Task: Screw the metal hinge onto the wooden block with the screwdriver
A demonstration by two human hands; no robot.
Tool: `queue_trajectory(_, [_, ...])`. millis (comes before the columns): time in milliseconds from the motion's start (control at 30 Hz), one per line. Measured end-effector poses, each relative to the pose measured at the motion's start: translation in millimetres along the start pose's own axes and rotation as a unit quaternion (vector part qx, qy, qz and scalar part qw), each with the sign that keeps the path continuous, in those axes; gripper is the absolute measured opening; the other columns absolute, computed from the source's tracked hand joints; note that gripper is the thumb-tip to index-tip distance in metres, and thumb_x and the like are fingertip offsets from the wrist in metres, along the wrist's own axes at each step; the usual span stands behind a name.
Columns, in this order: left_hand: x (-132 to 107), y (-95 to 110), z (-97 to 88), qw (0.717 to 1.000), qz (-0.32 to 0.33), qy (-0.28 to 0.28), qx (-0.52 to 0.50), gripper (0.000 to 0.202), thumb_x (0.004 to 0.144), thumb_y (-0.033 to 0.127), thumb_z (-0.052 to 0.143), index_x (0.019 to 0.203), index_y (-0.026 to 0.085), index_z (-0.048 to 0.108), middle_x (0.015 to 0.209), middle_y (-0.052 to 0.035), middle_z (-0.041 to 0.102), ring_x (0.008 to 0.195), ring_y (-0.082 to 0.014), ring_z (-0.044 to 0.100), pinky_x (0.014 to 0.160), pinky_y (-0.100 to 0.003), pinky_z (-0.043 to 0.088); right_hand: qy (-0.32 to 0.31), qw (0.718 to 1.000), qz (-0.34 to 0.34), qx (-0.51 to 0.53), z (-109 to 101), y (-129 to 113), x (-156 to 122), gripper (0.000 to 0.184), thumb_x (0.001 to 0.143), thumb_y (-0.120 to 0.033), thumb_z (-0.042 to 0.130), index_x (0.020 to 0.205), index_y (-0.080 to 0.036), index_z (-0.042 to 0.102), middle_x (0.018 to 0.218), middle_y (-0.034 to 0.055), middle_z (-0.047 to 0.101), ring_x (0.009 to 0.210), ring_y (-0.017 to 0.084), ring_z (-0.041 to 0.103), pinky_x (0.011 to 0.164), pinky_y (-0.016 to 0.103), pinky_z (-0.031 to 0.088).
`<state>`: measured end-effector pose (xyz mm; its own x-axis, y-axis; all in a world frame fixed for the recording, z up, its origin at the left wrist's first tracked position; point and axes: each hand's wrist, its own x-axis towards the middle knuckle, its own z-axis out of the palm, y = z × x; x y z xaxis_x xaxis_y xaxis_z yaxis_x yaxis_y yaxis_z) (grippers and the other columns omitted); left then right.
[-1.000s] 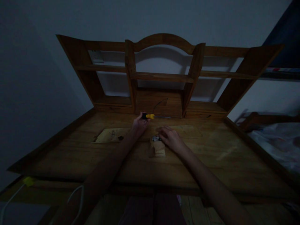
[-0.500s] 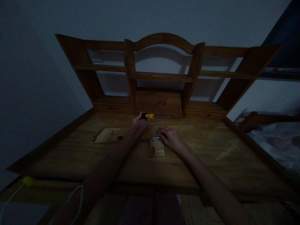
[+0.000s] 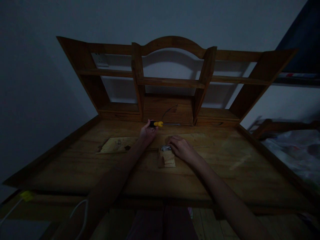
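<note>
In my left hand is a screwdriver with a black and yellow handle, its shaft lying level and pointing right, clear of the wood piece. My right hand has its fingers curled at the right end of a small silvery metal fitting; its exact kind is too dark to make out. The fitting sits at the far edge of a small pale wood piece with a rough, broken-looking face. Behind both hands a long thin wooden board lies across the desk, partly covered by my left wrist.
The wooden desk has a raised rim on each side and a shelf unit with small drawers along its back. A white cable with a yellow piece hangs at the front left. Whitish plastic lies beyond the right edge.
The view has shifted very slightly. Both hands, the screwdriver and the wood piece keep nearly the same places.
</note>
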<state>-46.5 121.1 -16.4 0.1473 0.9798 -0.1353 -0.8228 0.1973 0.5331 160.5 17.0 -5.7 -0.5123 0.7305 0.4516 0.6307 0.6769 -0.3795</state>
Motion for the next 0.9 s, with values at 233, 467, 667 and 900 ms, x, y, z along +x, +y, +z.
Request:
queue_trajectory(233, [-1.6, -0.1, 2.7, 1.0, 0.003, -0.001, -0.011, 0.018, 0.096, 0.029, 0.055, 0.098, 0.015, 0.065, 0.086, -0.007, 0.07, 0.073, -0.0137, 0.07, 0.064, -0.021, 0.059, 0.001, 1.0, -0.015, -0.003, -1.6, -1.8, -0.8, 0.018, 0.094, -0.01, 0.053, 0.103, -0.02, 0.065, 0.105, 0.0073, 0.067, 0.103, 0.02, 0.06, 0.093, 0.034, 0.046])
queue_trajectory(467, [-4.6, 1.1, 5.7, 1.0, -0.002, 0.011, 0.0, 0.019, 0.097, 0.029, 0.054, 0.093, 0.014, 0.065, 0.086, -0.0076, 0.07, 0.072, -0.0127, 0.069, 0.064, -0.02, 0.059, -0.005, 1.0, 0.015, -0.013, -1.1, 1.1, 1.0, 0.008, 0.097, -0.023, 0.057, 0.095, -0.02, 0.064, 0.097, 0.0066, 0.068, 0.096, 0.02, 0.062, 0.087, 0.031, 0.047])
queue_trajectory(667, [-4.8, 1.3, 5.1, 1.0, -0.002, -0.001, 0.006, 0.021, 0.099, 0.029, 0.05, 0.093, 0.015, 0.064, 0.09, -0.0083, 0.07, 0.074, -0.0125, 0.069, 0.064, -0.019, 0.058, -0.009, 0.999, -0.007, -0.035, 2.2, 1.5, 1.2, 0.013, 0.098, -0.016, 0.051, 0.098, -0.019, 0.063, 0.1, 0.0074, 0.066, 0.099, 0.02, 0.06, 0.089, 0.032, 0.046])
queue_trajectory(900, [-3.3, 1.2, 3.3, 1.0, -0.001, 0.0, 0.005, 0.019, 0.098, 0.029, 0.053, 0.092, 0.014, 0.064, 0.088, -0.0074, 0.071, 0.073, -0.0125, 0.069, 0.064, -0.019, 0.059, -0.021, 0.998, -0.028, -0.055, 0.2, -4.5, 0.7, 0.019, 0.098, -0.011, 0.046, 0.103, -0.019, 0.062, 0.104, 0.0075, 0.063, 0.103, 0.02, 0.057, 0.09, 0.03, 0.045])
